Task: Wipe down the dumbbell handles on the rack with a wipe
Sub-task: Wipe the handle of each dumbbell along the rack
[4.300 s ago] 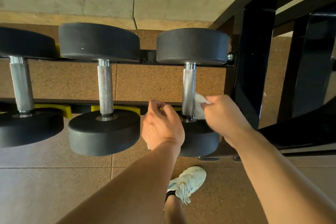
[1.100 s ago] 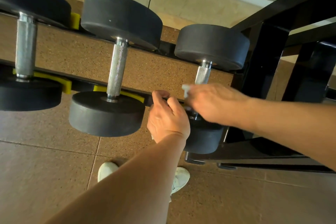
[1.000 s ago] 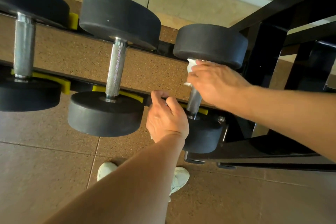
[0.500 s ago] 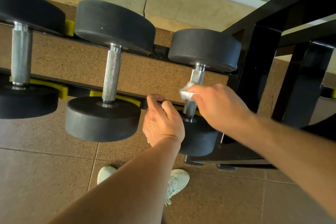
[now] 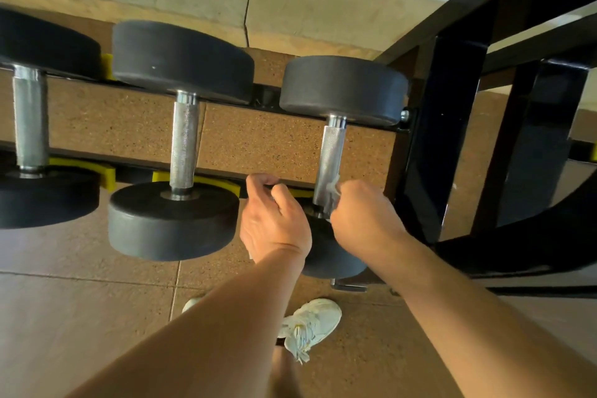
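At handle (image 5: 329,158) base: wipe (image 5: 332,188) in right hand (image 5: 361,213).

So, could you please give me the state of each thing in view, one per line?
Right hand: closed around the wipe, pressed to the near end of the rightmost handle.
Left hand: curled on the rack's front rail, holding no wipe that shows.
Wipe: bunched, mostly hidden.
Rightmost handle: being wiped.
Middle handle: bare, untouched.
Left handle: bare, untouched.
Rack: three dumbbells seated.
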{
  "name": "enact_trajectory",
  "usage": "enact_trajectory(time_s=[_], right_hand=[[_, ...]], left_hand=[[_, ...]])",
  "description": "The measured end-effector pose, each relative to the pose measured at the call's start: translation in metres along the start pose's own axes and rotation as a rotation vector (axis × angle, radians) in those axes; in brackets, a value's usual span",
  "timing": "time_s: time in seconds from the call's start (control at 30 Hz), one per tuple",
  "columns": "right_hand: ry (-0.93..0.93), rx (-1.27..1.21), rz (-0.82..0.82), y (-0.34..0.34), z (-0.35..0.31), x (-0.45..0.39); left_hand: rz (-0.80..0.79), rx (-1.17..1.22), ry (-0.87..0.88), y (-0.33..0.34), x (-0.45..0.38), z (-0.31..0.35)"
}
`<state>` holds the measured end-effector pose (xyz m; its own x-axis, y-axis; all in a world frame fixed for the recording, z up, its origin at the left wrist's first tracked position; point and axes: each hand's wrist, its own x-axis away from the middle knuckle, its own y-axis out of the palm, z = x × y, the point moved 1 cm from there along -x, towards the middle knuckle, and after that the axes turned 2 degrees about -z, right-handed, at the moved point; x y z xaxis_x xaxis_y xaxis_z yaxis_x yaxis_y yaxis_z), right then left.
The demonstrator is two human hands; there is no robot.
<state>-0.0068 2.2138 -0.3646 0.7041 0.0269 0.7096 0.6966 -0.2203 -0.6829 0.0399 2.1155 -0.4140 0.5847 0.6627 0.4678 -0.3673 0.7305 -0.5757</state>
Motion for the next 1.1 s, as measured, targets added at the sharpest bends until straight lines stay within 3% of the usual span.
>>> enact_trajectory(time_s=[0.07,0.1,0.17,0.23,0.3,0.43,0.53,0.6,0.67,0.7,0.8,0.87,0.97,1.1], right_hand=[[0.080,-0.110,-0.169,-0.015,0.011,-0.011],[0.139,-0.277,-0.133,-0.026,0.015,-0.022],[0.257,-0.633,0.109,-0.045,0.017,-0.041],[0.257,-0.754,0.295,-0.046,0.006,-0.047],[0.141,-0.575,0.276,-0.028,-0.007,-0.037],[-0.029,0.057,-0.009,-0.003,-0.003,-0.005],[-0.029,0.139,-0.130,-0.007,0.008,0.004],[0.087,-0.067,-0.025,-0.022,0.005,-0.001],[0.177,-0.279,0.191,-0.025,-0.005,-0.006],[0.185,-0.274,0.238,-0.021,-0.013,-0.005],[0.139,0.101,0.193,0.012,-0.030,0.013],[0.128,0.218,0.173,0.023,-0.038,0.034],[0.077,-0.022,0.319,0.025,-0.061,0.057],[0.137,-0.861,0.336,0.036,-0.134,0.066]], left_hand=[[0.002,-0.004,-0.017,0.001,0.000,0.000],[0.000,-0.009,-0.018,0.001,0.001,0.001],[-0.002,-0.012,-0.015,0.000,0.000,0.001],[0.007,-0.017,-0.008,0.000,-0.001,-0.001],[0.022,-0.023,0.011,0.001,-0.001,0.000],[0.023,-0.033,0.002,0.000,-0.001,0.000],[-0.006,-0.029,-0.019,0.002,-0.001,0.000],[-0.042,-0.026,-0.022,-0.001,0.000,0.003],[-0.130,-0.034,-0.050,-0.006,-0.002,0.003],[-0.192,-0.004,-0.078,-0.011,-0.004,0.002],[-0.419,0.218,-0.183,-0.048,-0.009,0.002],[-0.526,0.240,-0.125,-0.092,-0.009,-0.009],[-0.484,0.148,0.043,-0.161,-0.024,-0.036],[-0.444,0.063,0.004,-0.221,-0.071,-0.049]])
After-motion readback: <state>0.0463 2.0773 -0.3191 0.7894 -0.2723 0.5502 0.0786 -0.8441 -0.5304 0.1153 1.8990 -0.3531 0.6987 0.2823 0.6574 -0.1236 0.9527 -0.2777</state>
